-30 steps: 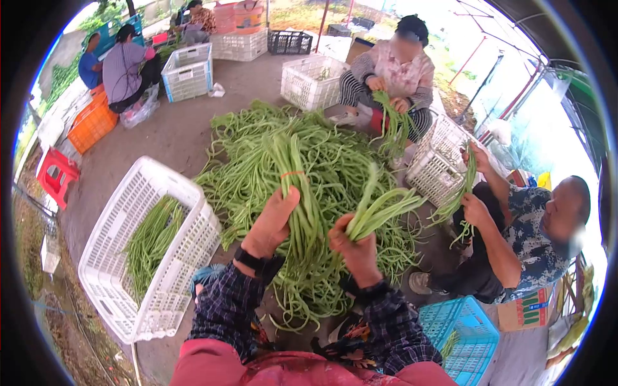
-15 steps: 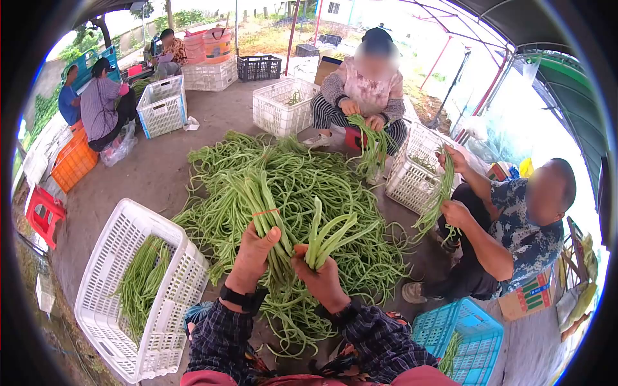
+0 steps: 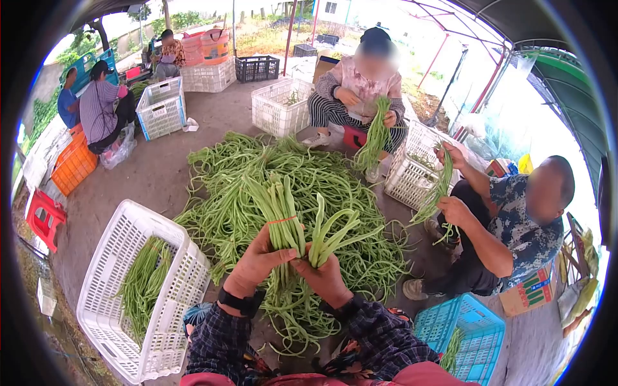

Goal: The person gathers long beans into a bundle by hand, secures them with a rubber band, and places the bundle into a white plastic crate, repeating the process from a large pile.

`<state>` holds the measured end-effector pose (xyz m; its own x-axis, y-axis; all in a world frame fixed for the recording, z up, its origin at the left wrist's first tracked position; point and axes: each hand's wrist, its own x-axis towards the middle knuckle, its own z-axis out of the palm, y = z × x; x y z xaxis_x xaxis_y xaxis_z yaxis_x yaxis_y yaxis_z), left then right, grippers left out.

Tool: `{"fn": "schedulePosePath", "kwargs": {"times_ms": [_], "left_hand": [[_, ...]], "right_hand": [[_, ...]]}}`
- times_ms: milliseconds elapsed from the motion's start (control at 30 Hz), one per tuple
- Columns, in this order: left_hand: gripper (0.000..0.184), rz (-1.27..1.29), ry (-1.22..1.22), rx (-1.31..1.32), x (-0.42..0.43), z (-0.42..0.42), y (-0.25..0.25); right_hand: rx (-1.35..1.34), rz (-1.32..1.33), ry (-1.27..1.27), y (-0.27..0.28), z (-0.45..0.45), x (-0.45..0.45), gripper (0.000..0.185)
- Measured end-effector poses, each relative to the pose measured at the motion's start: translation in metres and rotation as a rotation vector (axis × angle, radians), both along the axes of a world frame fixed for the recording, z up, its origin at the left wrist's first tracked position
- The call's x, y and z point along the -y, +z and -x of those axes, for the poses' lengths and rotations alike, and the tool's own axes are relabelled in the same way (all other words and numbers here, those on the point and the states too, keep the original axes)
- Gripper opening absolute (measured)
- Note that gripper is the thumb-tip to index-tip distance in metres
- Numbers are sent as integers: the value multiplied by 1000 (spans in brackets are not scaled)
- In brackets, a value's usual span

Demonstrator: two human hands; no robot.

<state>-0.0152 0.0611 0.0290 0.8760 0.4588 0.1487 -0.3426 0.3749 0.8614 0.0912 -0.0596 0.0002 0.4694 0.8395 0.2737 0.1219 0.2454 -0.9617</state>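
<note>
My left hand (image 3: 254, 264) is wrapped round an upright bundle of long green beans (image 3: 275, 202), with an orange-red rubber band (image 3: 282, 220) about its upper part. Close beside it, my right hand (image 3: 325, 281) is closed on a smaller bunch of long beans (image 3: 331, 239), whose ends fan out above the fingers. The two hands meet at the thumbs. Below and beyond them spreads a big heap of loose long beans (image 3: 322, 174) on the ground. The lower part of the bundle merges with the heap, so its ends are hard to trace.
A white crate (image 3: 193, 267) with beans stands at my left, a blue crate (image 3: 473, 325) at my right. Two co-workers sit across the heap holding beans, near a white crate (image 3: 402, 174). Farther back are more people, crates and a red stool (image 3: 46, 219).
My left hand and the banded bundle have shifted right, up against my right hand. The co-worker opposite has taken one hand off the beans and holds the bunch in the other.
</note>
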Motion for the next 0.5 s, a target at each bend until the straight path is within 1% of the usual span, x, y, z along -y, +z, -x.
{"fn": "schedulePosePath", "kwargs": {"times_ms": [67,133,200,233,267,300,400,467,500], "left_hand": [[55,27,-21,10,-2,1,3],[53,61,-42,9,-3,4,4],[51,-27,0,-51,-5,4,5],[51,-27,-8,-53,-6,4,6],[49,-80,21,-66,-7,3,6],[47,-135,51,-78,-8,3,7],[44,-185,72,-24,-8,3,9],[45,-208,88,-24,-7,3,12],[47,-178,85,-1,-6,4,13]], "right_hand": [[-10,-34,12,5,-1,1,17],[-102,-61,60,10,1,4,17],[-118,-89,73,7,1,5,19],[-101,-31,99,6,-1,6,19],[-86,26,124,5,-1,7,18],[-87,24,117,7,-1,8,18],[-85,58,151,19,-1,6,22],[185,24,139,25,-3,4,26],[186,7,143,30,-4,5,28]]}}
